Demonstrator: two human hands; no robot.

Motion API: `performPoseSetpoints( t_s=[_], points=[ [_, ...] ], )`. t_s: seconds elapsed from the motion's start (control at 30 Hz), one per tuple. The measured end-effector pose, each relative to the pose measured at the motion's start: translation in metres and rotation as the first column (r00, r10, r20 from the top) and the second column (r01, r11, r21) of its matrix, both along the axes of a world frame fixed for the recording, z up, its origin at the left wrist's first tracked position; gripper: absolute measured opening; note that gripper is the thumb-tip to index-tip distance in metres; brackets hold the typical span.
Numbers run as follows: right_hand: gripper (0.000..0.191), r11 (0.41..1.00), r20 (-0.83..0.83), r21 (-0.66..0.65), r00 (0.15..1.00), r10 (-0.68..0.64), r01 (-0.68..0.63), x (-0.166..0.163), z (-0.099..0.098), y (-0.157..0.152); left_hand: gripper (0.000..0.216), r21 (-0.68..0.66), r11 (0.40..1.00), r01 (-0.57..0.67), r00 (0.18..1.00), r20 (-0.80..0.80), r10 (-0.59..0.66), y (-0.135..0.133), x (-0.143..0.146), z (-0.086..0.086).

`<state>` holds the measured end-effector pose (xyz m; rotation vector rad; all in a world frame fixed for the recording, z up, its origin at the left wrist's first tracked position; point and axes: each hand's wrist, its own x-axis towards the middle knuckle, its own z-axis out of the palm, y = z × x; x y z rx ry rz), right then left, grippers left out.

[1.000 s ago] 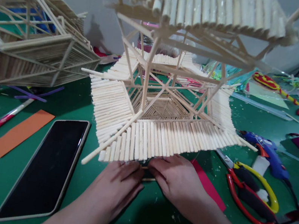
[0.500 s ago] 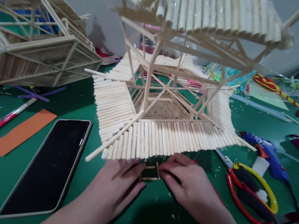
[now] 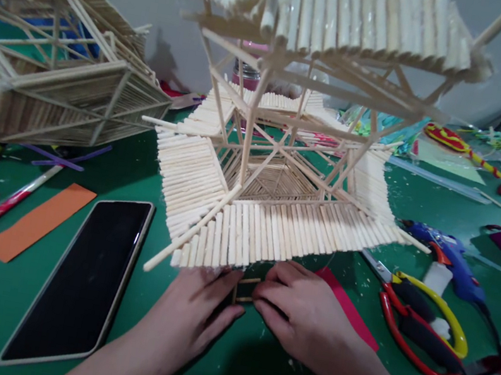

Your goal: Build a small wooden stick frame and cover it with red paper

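Observation:
Low on the green table, a small rectangular frame of thin wooden sticks (image 3: 245,299) lies between my hands. My left hand (image 3: 187,305) has its fingers closed at the frame's left end. At the right end, the fingers of my right hand (image 3: 306,312) pinch the frame and cover its crosspiece. Just above both hands spreads the lower roof of a tiered wooden stick model (image 3: 267,232), built of pale round sticks. Its front edge overhangs the left fingertips, so part of them is hidden.
A phone (image 3: 78,280) and an orange paper strip (image 3: 39,221) lie left. On the right are scissors (image 3: 424,322), a blue glue gun (image 3: 454,260) and red paper (image 3: 350,310). A second stick structure (image 3: 60,101) stands at the left back.
My right hand has shifted slightly left, covering the small frame's right crosspiece. More of the red paper behind that hand now shows. My left hand stays nearly in place.

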<state>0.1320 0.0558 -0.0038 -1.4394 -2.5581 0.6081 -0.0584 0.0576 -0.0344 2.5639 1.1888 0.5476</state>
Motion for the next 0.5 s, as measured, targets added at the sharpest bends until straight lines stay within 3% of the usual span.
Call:
performPoseSetpoints(
  t_s=[0.23,0.5],
  points=[
    [0.016,1.0,-0.005,-0.017,1.0,0.004,-0.004,0.0,0.001,0.003,0.034,-0.005,1.0,0.009,1.0,-0.019,-0.009,0.0,0.0,0.0],
    [0.015,0.995,-0.06,0.011,0.993,-0.101,0.102,0.017,-0.005,-0.01,0.039,0.016,1.0,0.015,0.999,0.031,-0.015,-0.002,-0.001,-0.003]
  ],
)
